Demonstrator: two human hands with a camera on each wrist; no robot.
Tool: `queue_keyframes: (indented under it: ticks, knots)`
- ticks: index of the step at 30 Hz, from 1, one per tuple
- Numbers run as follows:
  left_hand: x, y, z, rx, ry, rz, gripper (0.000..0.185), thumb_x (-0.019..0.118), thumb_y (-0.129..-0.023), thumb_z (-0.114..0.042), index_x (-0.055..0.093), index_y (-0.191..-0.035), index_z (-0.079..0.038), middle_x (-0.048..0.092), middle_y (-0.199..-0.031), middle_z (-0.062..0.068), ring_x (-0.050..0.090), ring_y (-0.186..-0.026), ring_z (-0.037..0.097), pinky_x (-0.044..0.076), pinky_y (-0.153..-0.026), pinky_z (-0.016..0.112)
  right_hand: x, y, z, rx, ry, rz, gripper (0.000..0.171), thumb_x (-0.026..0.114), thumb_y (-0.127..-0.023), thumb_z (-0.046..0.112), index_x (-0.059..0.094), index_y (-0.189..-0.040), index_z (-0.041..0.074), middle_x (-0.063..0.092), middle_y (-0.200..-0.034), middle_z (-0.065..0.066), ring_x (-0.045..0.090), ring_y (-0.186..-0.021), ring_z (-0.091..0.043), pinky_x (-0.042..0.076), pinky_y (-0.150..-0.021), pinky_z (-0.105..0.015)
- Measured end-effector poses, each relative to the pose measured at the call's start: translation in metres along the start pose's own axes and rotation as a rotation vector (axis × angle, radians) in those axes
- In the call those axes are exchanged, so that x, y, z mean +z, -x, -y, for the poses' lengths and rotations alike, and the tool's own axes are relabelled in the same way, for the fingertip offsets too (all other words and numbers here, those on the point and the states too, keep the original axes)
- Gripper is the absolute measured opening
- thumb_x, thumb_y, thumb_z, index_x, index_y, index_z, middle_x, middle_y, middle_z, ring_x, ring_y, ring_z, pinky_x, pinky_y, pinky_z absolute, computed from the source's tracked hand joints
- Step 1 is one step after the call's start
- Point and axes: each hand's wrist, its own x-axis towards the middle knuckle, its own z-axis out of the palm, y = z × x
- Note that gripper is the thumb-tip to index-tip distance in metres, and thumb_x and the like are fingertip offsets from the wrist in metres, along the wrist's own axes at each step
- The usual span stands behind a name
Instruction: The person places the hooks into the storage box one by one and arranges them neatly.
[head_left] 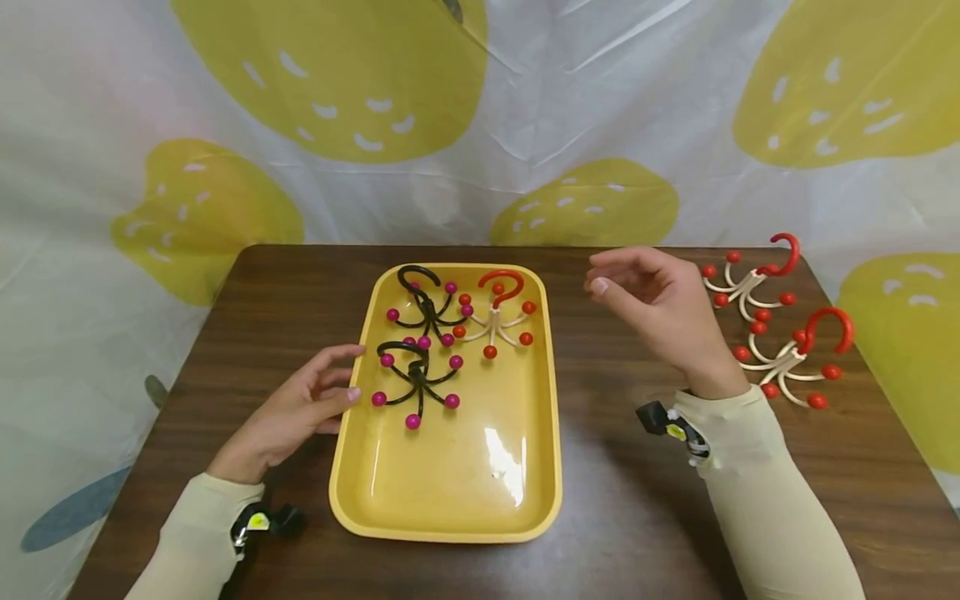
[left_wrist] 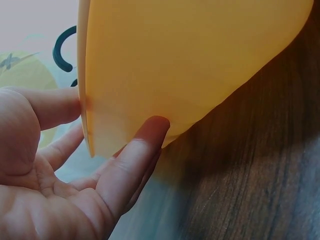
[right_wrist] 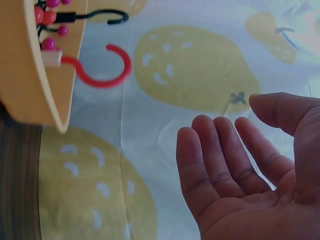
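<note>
A yellow tray [head_left: 450, 508] sits mid-table and holds two black hooks with pink balls [head_left: 417, 379] [head_left: 427, 308] and one red-and-white hook [head_left: 497, 321]. My left hand [head_left: 300, 408] rests on the table with straight fingers touching the tray's left rim [left_wrist: 87, 115]. My right hand [head_left: 652, 304] hovers empty and relaxed above the table, right of the tray, its palm [right_wrist: 250, 170] open. Two more red-and-white hooks [head_left: 750, 283] [head_left: 795, 358] lie on the table just beyond that hand.
The dark wooden table [head_left: 637, 517] is backed by a white curtain with yellow lemon shapes [head_left: 337, 75]. The near half of the tray is bare. Small cameras sit on both wrists [head_left: 671, 425] [head_left: 258, 523].
</note>
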Motion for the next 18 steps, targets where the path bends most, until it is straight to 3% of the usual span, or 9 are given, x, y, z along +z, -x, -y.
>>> queue_keyframes:
  ticks: [9, 18]
  knots:
    - [-0.001, 0.000, 0.001, -0.003, -0.001, 0.007, 0.065, 0.064, -0.107, -0.016, 0.029, -0.163, -0.014, 0.048, -0.151, 0.033, 0.073, -0.113, 0.022, 0.066, -0.084, 0.046, -0.039, 0.011, 0.001, 0.011, 0.010, -0.107, 0.024, 0.076, -0.095, 0.000, 0.075, -0.119, -0.002, 0.080, -0.100, -0.002, 0.078, -0.086, -0.012, 0.062, -0.079, -0.021]
    - [-0.001, 0.000, 0.002, 0.003, -0.003, 0.010, 0.065, 0.064, -0.107, -0.016, 0.029, -0.163, -0.014, 0.048, -0.150, 0.033, 0.073, -0.113, 0.022, 0.066, -0.084, 0.045, -0.077, 0.024, -0.002, 0.019, -0.084, -0.193, 0.026, 0.075, -0.092, -0.006, 0.072, -0.118, -0.011, 0.080, -0.096, -0.007, 0.075, -0.082, -0.015, 0.062, -0.074, -0.019]
